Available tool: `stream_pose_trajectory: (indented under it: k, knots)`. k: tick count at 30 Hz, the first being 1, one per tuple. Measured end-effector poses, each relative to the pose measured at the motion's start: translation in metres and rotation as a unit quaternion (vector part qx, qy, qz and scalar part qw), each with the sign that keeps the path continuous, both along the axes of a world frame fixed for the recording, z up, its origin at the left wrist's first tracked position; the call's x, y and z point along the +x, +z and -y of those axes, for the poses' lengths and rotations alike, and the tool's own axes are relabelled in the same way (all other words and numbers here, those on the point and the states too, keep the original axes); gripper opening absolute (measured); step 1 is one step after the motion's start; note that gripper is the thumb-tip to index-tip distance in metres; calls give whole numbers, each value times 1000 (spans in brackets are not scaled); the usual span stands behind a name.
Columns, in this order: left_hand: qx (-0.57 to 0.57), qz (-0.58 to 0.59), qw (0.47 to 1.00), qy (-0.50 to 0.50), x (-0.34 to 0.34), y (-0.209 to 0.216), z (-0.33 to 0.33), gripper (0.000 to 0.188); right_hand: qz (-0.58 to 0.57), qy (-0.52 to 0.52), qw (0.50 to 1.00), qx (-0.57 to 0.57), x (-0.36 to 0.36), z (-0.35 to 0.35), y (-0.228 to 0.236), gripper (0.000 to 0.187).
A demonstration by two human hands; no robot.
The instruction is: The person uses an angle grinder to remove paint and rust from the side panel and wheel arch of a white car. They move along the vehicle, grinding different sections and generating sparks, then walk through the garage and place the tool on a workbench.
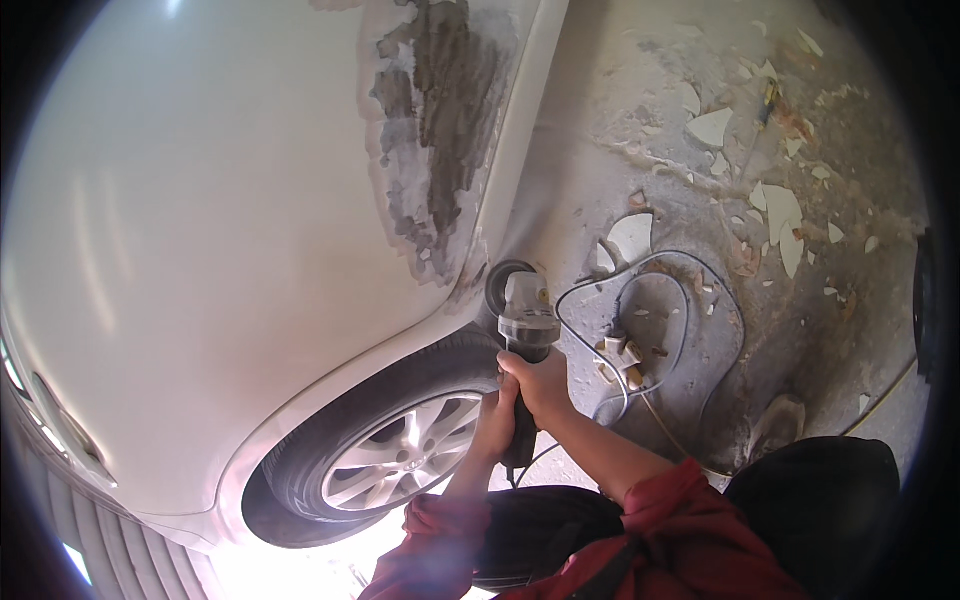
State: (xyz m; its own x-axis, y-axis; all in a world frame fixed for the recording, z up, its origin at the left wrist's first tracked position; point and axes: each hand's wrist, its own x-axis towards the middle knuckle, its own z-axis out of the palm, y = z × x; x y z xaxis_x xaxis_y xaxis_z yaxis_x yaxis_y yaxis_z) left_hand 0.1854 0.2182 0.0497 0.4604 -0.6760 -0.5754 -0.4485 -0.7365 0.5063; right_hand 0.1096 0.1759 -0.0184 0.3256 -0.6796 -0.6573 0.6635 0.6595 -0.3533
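Observation:
My two hands are wrapped round an angle grinder (pixel 527 312), which has a grey head, a black handle and a round dark disc (pixel 497 290). My right hand (pixel 543 384) grips it just behind the head. Lower on the handle is my left hand (pixel 495 424), closed as well. The disc is at the lower edge of a white car's body panel (pixel 230 240), just above the wheel (pixel 400 455); I cannot tell whether it touches. Above the disc, a long sanded patch (pixel 435 130) shows dark and grey against the paint.
To the right, broken white flakes (pixel 782 215) litter the rough concrete floor (pixel 690 390). A grey cord (pixel 740 330) loops around a pale multi-plug socket (pixel 618 360). A thin tool with a yellowish handle (pixel 768 102) lies farther off. My dark-clothed knee (pixel 820 490) is at lower right.

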Motion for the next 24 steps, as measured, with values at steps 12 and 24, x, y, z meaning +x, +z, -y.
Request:
stream_pose_trajectory:
  k: [12,24]
  knots:
    - [25,14,999,-19,3,-4,6,78,36,-26,999,-26,-8,9,5,28]
    - [23,6,999,-33,4,-4,12,78,56,-31,996,-60,-13,15,10,21]
